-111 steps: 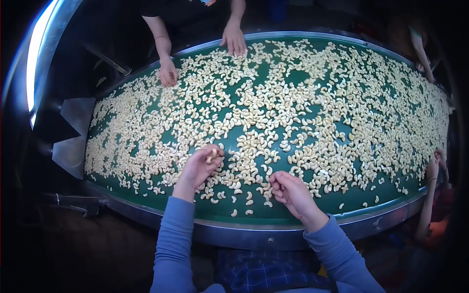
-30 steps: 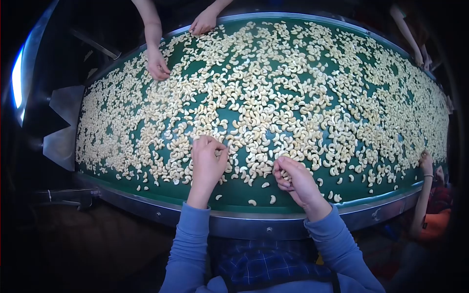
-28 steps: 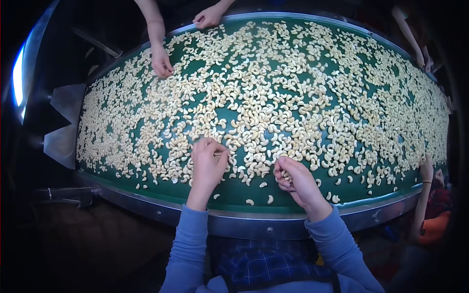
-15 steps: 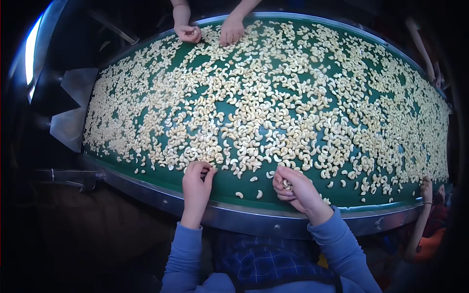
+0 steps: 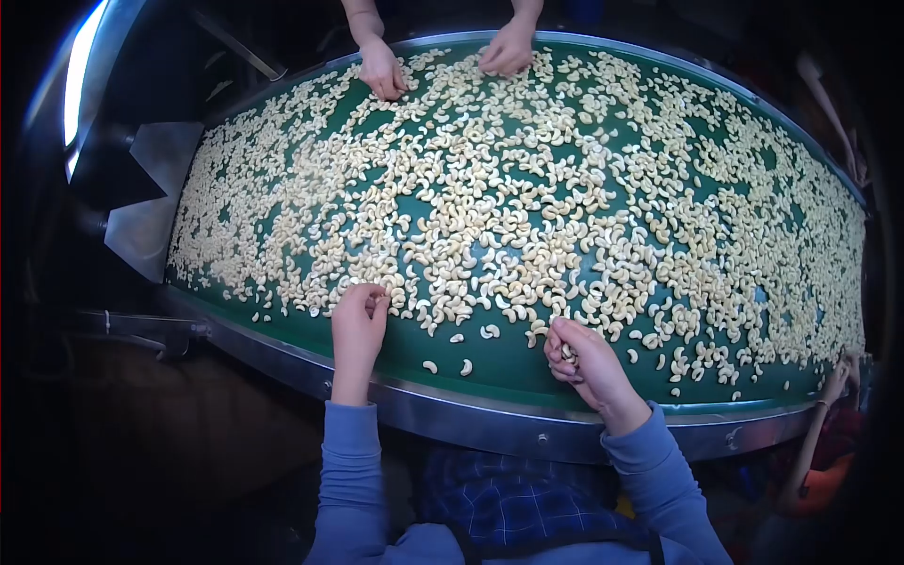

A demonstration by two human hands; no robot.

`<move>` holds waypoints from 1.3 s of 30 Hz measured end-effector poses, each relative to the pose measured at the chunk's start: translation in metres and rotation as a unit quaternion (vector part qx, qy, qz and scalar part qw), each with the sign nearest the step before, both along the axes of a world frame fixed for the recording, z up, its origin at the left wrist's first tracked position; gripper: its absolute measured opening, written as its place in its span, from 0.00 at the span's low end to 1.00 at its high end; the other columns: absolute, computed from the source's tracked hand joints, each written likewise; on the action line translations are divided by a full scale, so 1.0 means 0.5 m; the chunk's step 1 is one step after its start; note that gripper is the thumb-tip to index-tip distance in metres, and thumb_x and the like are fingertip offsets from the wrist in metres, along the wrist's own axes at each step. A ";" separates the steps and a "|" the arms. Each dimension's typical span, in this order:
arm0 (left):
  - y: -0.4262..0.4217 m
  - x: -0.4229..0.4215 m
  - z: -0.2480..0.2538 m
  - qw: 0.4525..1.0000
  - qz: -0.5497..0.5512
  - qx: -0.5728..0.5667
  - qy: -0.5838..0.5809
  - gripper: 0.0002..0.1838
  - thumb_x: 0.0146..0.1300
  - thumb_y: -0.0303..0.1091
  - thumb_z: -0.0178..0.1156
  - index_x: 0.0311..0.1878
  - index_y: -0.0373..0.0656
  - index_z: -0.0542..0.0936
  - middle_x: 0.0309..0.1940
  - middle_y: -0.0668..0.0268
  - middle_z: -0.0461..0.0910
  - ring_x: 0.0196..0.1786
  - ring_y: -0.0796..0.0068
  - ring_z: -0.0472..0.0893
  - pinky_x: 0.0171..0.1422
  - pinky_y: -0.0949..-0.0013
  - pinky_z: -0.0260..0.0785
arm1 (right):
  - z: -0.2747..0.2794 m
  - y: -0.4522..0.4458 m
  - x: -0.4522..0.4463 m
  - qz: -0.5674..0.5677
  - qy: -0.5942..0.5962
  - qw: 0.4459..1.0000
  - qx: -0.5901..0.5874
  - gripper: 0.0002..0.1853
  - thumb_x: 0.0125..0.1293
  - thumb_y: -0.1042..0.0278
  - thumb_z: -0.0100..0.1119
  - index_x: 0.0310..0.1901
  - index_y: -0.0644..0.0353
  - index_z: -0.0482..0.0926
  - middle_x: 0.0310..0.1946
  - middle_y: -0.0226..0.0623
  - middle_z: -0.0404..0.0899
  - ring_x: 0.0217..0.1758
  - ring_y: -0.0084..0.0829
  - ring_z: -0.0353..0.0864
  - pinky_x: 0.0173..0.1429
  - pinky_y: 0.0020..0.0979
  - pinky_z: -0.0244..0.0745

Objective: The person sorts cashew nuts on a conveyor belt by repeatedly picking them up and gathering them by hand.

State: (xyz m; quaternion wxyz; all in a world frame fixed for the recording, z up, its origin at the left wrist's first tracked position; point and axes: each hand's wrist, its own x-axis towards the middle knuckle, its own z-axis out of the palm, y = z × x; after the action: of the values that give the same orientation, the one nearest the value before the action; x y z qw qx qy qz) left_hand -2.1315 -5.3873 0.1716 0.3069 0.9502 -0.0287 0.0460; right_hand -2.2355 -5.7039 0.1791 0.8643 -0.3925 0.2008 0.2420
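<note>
Pale cashew nuts (image 5: 471, 202) lie scattered thickly over a green conveyor belt (image 5: 508, 363). My left hand (image 5: 360, 315) is at the near side of the spread, its fingers curled down and touching the nuts; whether anything is pinched in them is hidden. To the right, my right hand (image 5: 584, 360) is closed with a few cashews showing inside its curled fingers. Its thumb and forefinger are pressed together near a cashew at the edge of the spread. Several loose cashews (image 5: 466, 367) lie on the belt between my hands.
A metal rail (image 5: 452, 414) runs along the near edge. Angled metal plates (image 5: 141, 240) stand at the left end. Opposite, another person's hands (image 5: 381, 71) reach onto the nuts. More people's hands (image 5: 836, 377) are at the right end.
The cashews have shifted left along the belt. My left hand has moved slightly left and away from me, its fingers now lower among the nuts. My right hand stays closed, slightly further right.
</note>
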 end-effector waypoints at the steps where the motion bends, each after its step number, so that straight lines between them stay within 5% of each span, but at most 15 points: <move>1: -0.001 0.004 0.001 1.000 0.010 0.019 0.017 0.06 0.57 0.23 0.65 0.38 0.35 0.80 0.32 0.59 0.80 0.32 0.66 0.82 0.37 0.69 0.75 | -0.002 -0.007 -0.002 -0.001 -0.005 1.000 0.007 0.15 0.78 0.59 0.43 0.33 0.56 0.69 0.25 0.27 0.67 0.17 0.13 0.57 0.20 0.17 0.49; 9: 0.001 0.010 0.008 0.983 0.108 0.034 0.146 0.10 0.55 0.30 0.68 0.39 0.35 0.83 0.31 0.59 0.84 0.32 0.70 0.84 0.39 0.69 0.76 | 0.010 -0.074 -0.032 0.006 -0.003 1.000 -0.020 0.16 0.77 0.56 0.46 0.33 0.56 0.71 0.25 0.25 0.68 0.19 0.13 0.59 0.22 0.17 0.50; 13: 0.017 -0.041 0.003 0.994 0.031 0.089 0.060 0.09 0.56 0.30 0.68 0.35 0.34 0.83 0.28 0.61 0.83 0.32 0.74 0.84 0.39 0.70 0.76 | 0.001 -0.110 -0.046 0.004 -0.025 0.999 -0.023 0.15 0.77 0.56 0.46 0.33 0.56 0.71 0.25 0.25 0.68 0.18 0.13 0.59 0.21 0.17 0.50; 16: 0.023 -0.075 0.016 0.990 0.083 0.051 0.104 0.06 0.55 0.28 0.68 0.33 0.34 0.83 0.27 0.59 0.82 0.29 0.73 0.82 0.37 0.70 0.75 | 0.005 -0.129 -0.054 -0.007 -0.027 0.999 -0.020 0.15 0.77 0.59 0.45 0.33 0.57 0.71 0.24 0.27 0.68 0.17 0.14 0.58 0.20 0.17 0.50; 21: 0.111 -0.064 0.002 0.975 0.150 -0.146 0.069 0.14 0.59 0.24 0.63 0.48 0.32 0.80 0.30 0.65 0.83 0.33 0.79 0.82 0.40 0.76 0.76 | -0.003 -0.169 -0.067 -0.030 -0.018 0.999 -0.034 0.14 0.77 0.62 0.44 0.33 0.58 0.70 0.24 0.28 0.68 0.16 0.14 0.57 0.19 0.17 0.51; 24: 0.226 -0.022 -0.053 0.983 0.161 0.057 -0.069 0.11 0.61 0.30 0.64 0.45 0.36 0.82 0.31 0.66 0.82 0.35 0.77 0.81 0.41 0.71 0.74 | -0.007 -0.197 -0.075 -0.031 -0.031 0.998 -0.034 0.14 0.77 0.59 0.46 0.34 0.58 0.72 0.24 0.26 0.69 0.17 0.14 0.59 0.21 0.17 0.51; 27: 0.223 -0.017 -0.077 0.987 0.120 0.081 -0.068 0.10 0.60 0.33 0.66 0.41 0.38 0.83 0.29 0.67 0.81 0.36 0.77 0.80 0.42 0.68 0.73 | -0.006 -0.219 -0.084 -0.029 -0.020 0.999 -0.031 0.14 0.78 0.59 0.45 0.35 0.58 0.72 0.24 0.26 0.69 0.17 0.13 0.58 0.20 0.17 0.51; 33: 0.187 -0.023 -0.054 0.977 0.185 -0.072 0.077 0.11 0.60 0.31 0.67 0.40 0.33 0.81 0.30 0.65 0.81 0.34 0.80 0.80 0.42 0.74 0.75 | -0.005 -0.265 -0.103 -0.029 -0.007 1.000 -0.002 0.14 0.78 0.60 0.45 0.35 0.58 0.71 0.25 0.28 0.69 0.17 0.13 0.58 0.20 0.17 0.51; 36: -0.011 -0.067 0.031 0.978 0.160 -0.129 0.047 0.09 0.63 0.29 0.64 0.40 0.31 0.80 0.31 0.65 0.81 0.31 0.81 0.79 0.42 0.77 0.76 | -0.012 -0.294 -0.112 -0.004 0.013 0.997 0.074 0.14 0.78 0.60 0.43 0.38 0.60 0.72 0.27 0.29 0.70 0.19 0.15 0.60 0.20 0.17 0.53; 39: -0.252 -0.143 0.084 0.940 0.024 -0.322 0.109 0.08 0.66 0.27 0.63 0.43 0.32 0.79 0.34 0.66 0.81 0.35 0.80 0.80 0.43 0.76 0.76 | 0.009 -0.303 -0.122 0.048 0.010 0.999 0.021 0.18 0.79 0.57 0.39 0.48 0.63 0.75 0.31 0.32 0.75 0.23 0.16 0.65 0.22 0.16 0.58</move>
State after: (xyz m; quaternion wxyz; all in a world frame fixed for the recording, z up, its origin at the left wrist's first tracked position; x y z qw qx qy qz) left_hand -2.2029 -5.5133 0.2138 0.5965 0.8002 0.0443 -0.0434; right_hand -2.2964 -5.8555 0.1837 0.8575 -0.3814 0.1852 0.2914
